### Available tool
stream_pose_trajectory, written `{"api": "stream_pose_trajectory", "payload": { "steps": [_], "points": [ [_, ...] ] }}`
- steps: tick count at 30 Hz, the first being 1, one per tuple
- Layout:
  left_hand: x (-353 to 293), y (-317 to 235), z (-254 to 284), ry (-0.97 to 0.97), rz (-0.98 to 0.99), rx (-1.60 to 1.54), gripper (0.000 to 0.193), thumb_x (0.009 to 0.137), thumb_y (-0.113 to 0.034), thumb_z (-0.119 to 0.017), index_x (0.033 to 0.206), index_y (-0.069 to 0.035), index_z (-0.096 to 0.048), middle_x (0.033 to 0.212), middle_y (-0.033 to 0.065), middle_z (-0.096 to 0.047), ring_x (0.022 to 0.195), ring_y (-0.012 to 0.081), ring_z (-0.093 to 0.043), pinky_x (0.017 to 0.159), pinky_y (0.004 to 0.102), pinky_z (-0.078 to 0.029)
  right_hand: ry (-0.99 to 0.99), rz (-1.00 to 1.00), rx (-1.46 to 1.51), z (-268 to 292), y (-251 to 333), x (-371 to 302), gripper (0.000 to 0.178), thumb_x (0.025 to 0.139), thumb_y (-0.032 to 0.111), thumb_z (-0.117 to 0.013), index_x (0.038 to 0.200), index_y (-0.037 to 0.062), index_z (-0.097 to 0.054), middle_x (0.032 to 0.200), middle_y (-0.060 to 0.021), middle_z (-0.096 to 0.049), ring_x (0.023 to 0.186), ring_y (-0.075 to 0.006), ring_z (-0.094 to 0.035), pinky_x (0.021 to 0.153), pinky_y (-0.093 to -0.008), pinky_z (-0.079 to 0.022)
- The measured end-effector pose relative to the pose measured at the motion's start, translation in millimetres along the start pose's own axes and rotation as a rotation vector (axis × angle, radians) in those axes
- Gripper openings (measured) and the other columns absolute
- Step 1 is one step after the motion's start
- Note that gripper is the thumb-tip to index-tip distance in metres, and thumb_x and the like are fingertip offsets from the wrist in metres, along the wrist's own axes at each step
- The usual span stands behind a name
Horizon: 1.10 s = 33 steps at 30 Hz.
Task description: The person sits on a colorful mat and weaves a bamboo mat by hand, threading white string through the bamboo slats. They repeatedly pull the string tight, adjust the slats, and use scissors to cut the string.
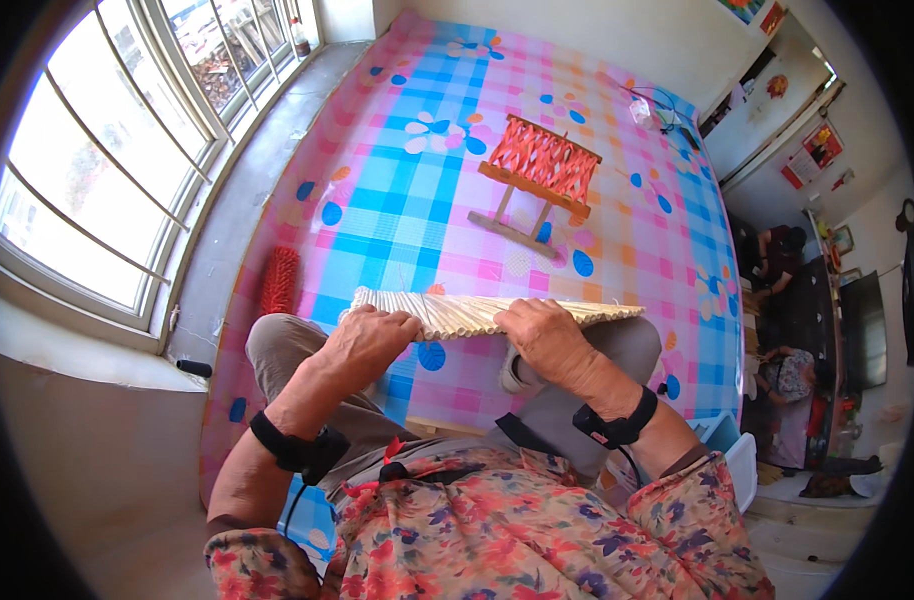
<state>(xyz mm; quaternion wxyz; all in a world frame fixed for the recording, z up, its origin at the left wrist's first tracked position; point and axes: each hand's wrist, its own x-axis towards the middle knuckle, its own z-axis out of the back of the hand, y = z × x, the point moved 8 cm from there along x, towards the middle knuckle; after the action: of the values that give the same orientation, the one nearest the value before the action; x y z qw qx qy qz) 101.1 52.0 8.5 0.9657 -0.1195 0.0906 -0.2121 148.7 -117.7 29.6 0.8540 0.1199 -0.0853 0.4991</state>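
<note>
A mat of thin pale stalks (457, 306), laid side by side and fanning out, spans my lap just above my knees. My left hand (375, 338) has its fingers curled over the near edge at the left part of it. Further right, my right hand (545, 335) closes over the same edge, thumb side toward the middle. What the fingertips do under the mat is hidden. Beyond the mat stands a wooden frame (537, 178) wound with red cord. To the left lies a red textured roll (279, 281).
I sit on a bright checked, flowered cover (377, 220). Left are a barred window (107, 170) and its grey sill (247, 160). Blue plastic containers (742, 470) stand beside me at lower right. Dark cables (672, 115) lie far right. Two people (787, 375) are beyond the right edge.
</note>
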Motion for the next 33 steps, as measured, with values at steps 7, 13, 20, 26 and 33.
{"api": "stream_pose_trajectory", "payload": {
  "steps": [7,13,20,26,33],
  "points": [
    [-51,20,-4,-0.277,0.109,0.025,0.023,0.084,-0.009,-0.057,0.106,-0.008,-0.058,0.106,0.0075,-0.067,0.108,0.0245,-0.062,0.097,0.0396,-0.043,0.128,0.007,0.226,-17,31,24,0.007,0.079,0.009,-0.062,0.083,0.0044,-0.059,0.084,-0.0133,-0.060,0.084,-0.0327,-0.063,0.075,-0.0435,-0.052],
    [-80,36,-19,-0.416,0.101,-0.009,0.024,0.081,-0.010,-0.056,0.104,-0.007,-0.055,0.107,0.0067,-0.062,0.105,0.0239,-0.060,0.101,0.0433,-0.039,0.443,0.031,0.289,-43,56,42,0.012,0.083,0.014,-0.062,0.087,0.0032,-0.060,0.089,-0.0158,-0.063,0.086,-0.0372,-0.063,0.076,-0.0470,-0.052],
    [-89,33,-23,-0.464,0.064,0.000,0.021,0.079,-0.012,-0.057,0.100,-0.007,-0.056,0.105,0.0055,-0.061,0.103,0.0212,-0.060,0.095,0.0379,-0.042,0.609,-0.039,0.619,-69,52,72,0.019,0.091,0.021,-0.061,0.093,0.0022,-0.066,0.085,-0.0155,-0.065,0.083,-0.0342,-0.064,0.074,-0.0418,-0.050],
    [-94,27,-19,-0.515,0.012,-0.011,0.033,0.079,-0.013,-0.059,0.111,-0.006,-0.059,0.110,0.0051,-0.061,0.104,0.0203,-0.059,0.095,0.0396,-0.042,0.550,-0.210,0.899,-109,70,100,0.022,0.089,0.021,-0.062,0.092,-0.0002,-0.068,0.082,-0.0181,-0.066,0.077,-0.0315,-0.065,0.071,-0.0392,-0.051],
    [-88,23,-18,-0.578,0.062,-0.011,0.029,0.071,-0.015,-0.071,0.100,-0.015,-0.065,0.105,-0.0025,-0.064,0.098,0.0149,-0.060,0.090,0.0366,-0.042,0.479,-0.216,0.938,-114,72,97,0.023,0.089,0.021,-0.062,0.088,-0.0017,-0.064,0.082,-0.0187,-0.064,0.079,-0.0340,-0.064,0.073,-0.0406,-0.051]
  ]
}}
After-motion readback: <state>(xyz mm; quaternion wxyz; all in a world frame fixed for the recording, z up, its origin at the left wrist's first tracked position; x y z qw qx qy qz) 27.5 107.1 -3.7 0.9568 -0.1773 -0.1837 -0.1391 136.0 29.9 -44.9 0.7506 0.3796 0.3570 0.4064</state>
